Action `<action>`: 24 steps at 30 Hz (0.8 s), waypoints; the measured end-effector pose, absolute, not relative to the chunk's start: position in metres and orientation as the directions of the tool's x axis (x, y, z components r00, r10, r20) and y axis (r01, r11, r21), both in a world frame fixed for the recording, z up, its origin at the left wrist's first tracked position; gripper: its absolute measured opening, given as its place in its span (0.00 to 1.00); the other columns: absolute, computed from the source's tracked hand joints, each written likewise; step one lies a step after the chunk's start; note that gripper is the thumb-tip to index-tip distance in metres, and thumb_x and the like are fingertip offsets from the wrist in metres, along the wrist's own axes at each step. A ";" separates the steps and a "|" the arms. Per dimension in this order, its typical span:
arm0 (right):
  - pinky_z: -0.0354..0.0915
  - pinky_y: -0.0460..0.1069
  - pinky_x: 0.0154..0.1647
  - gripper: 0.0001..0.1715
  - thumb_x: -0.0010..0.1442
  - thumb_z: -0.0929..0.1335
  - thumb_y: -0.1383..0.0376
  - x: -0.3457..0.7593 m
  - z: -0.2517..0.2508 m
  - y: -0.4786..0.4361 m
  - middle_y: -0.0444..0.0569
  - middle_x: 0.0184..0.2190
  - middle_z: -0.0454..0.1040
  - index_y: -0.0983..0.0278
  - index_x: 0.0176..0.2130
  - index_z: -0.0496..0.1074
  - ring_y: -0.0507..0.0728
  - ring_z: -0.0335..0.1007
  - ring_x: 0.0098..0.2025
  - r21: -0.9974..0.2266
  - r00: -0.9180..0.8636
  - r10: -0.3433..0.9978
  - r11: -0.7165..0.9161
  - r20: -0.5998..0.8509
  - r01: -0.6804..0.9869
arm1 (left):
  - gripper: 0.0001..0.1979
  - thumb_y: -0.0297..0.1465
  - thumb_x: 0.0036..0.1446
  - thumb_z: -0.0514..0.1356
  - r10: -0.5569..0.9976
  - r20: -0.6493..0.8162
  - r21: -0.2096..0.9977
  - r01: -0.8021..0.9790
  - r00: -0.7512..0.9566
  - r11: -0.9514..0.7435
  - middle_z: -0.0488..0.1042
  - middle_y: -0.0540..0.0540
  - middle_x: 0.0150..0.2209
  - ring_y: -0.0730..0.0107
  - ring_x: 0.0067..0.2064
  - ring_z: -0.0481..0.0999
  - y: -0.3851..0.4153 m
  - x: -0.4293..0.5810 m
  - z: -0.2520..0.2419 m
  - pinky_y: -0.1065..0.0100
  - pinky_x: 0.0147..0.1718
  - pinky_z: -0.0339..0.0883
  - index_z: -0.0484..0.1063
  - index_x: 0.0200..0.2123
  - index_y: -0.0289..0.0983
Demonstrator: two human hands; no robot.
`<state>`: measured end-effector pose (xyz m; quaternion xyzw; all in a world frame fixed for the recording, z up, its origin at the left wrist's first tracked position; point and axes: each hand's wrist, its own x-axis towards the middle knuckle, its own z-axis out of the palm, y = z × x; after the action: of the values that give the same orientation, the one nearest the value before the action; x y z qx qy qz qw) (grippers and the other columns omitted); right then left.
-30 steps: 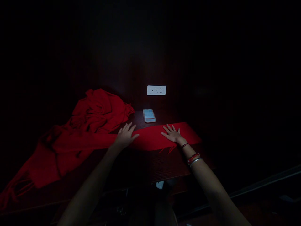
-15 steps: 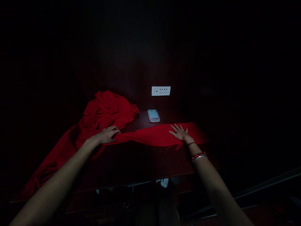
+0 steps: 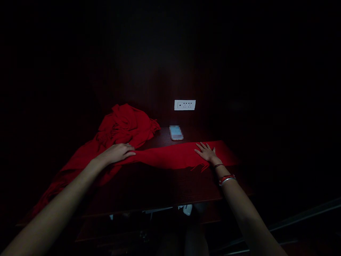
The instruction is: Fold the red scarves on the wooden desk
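Observation:
A long red fringed scarf (image 3: pixel 167 156) stretches across the dark wooden desk, with a flat strip toward the right. Its other part lies bunched in a heap at the left, against the wall. My left hand (image 3: pixel 119 153) is closed on the scarf where the strip meets the heap; some of its fingertips are hidden by cloth. Pressed flat on the strip's right part, my right hand (image 3: pixel 206 153) has its fingers spread. A red bracelet and a silver bangle circle my right wrist. Short fringe hangs off the strip's front edge near this hand.
Just behind the scarf a phone (image 3: pixel 176 132) with a lit, blurred screen lies on the desk (image 3: pixel 160 185). A white wall socket (image 3: pixel 184 105) sits above it. Under the desk's front edge a white object (image 3: pixel 187 209) shows. Most surroundings are very dark.
The strip of scarf between my hands looks smoother and wider near my left hand, whose thumb now stretches out along the cloth. My right hand stays flat in place. The view has shifted slightly.

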<state>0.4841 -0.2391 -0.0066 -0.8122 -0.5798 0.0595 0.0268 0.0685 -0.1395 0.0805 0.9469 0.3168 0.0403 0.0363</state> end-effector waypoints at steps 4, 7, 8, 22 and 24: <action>0.34 0.68 0.50 0.35 0.52 0.46 0.44 0.484 -0.006 -0.239 0.41 0.59 0.36 0.51 0.57 0.39 0.64 0.30 0.58 -0.099 0.325 0.942 -0.332 -0.080 0.938 | 0.25 0.47 0.52 0.41 0.628 -0.242 0.328 0.671 0.740 -0.665 0.71 0.50 0.26 0.72 0.27 0.69 -0.140 0.066 0.073 0.72 0.31 0.60 0.70 0.32 0.38; 0.35 0.68 0.50 0.35 0.52 0.46 0.44 0.484 -0.007 -0.238 0.42 0.59 0.37 0.51 0.57 0.40 0.64 0.31 0.58 -0.085 0.330 0.941 -0.335 -0.070 0.938 | 0.24 0.44 0.52 0.40 0.696 -0.023 0.264 0.676 0.718 -0.688 0.71 0.46 0.33 0.69 0.35 0.68 -0.129 0.069 0.066 0.70 0.38 0.58 0.69 0.35 0.37; 0.35 0.68 0.50 0.35 0.52 0.46 0.44 0.484 -0.007 -0.238 0.42 0.59 0.37 0.51 0.56 0.40 0.64 0.31 0.58 -0.080 0.332 0.941 -0.336 -0.066 0.938 | 0.22 0.43 0.52 0.42 0.694 0.036 0.214 0.672 0.719 -0.709 0.70 0.45 0.37 0.67 0.39 0.67 -0.125 0.071 0.062 0.70 0.41 0.56 0.68 0.36 0.36; 0.36 0.68 0.49 0.35 0.52 0.46 0.44 0.485 -0.009 -0.237 0.42 0.59 0.39 0.51 0.56 0.41 0.63 0.32 0.58 -0.093 0.324 0.945 -0.326 -0.036 0.941 | 0.10 0.37 0.40 0.52 0.660 -0.112 0.581 0.588 0.743 -0.563 0.59 0.54 0.23 0.75 0.27 0.60 -0.117 0.087 0.062 0.75 0.26 0.54 0.58 0.23 0.36; 0.36 0.68 0.49 0.35 0.52 0.46 0.44 0.485 -0.010 -0.237 0.42 0.59 0.39 0.50 0.56 0.41 0.64 0.33 0.58 -0.094 0.323 0.946 -0.324 -0.031 0.941 | 0.11 0.37 0.39 0.53 0.669 -0.117 0.612 0.583 0.734 -0.533 0.57 0.55 0.23 0.76 0.26 0.59 -0.119 0.088 0.064 0.75 0.25 0.53 0.56 0.23 0.36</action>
<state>0.4851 -0.2371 -0.0095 -0.8127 -0.5806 0.0399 0.0295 0.0878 -0.1189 0.0638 0.8731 0.3586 0.0659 0.3237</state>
